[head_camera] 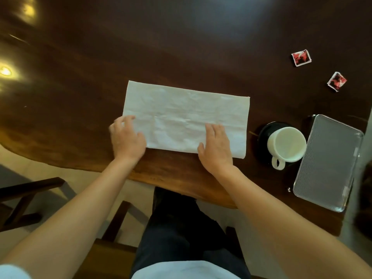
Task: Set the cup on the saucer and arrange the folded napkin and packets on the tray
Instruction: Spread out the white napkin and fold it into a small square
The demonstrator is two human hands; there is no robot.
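A white napkin [185, 115] lies folded into a long rectangle on the dark wooden table [181, 47]. My left hand [127, 137] rests on its near left corner, fingers spread and curled at the edge. My right hand [216, 147] lies flat on its near edge, right of the middle. To the right, a white cup [286, 143] stands on a black saucer [263, 131], handle toward me. A silver tray [330, 164] lies beside them at the right edge. Two red packets [301, 57] [337, 81] lie farther back on the right.
The table's near edge [161, 176] curves just behind my wrists. My dark-trousered legs [181, 228] and a wooden chair [112, 248] are below it. Another chair frame [24, 198] stands at the left. A thin stick [253, 133] pokes out beside the saucer.
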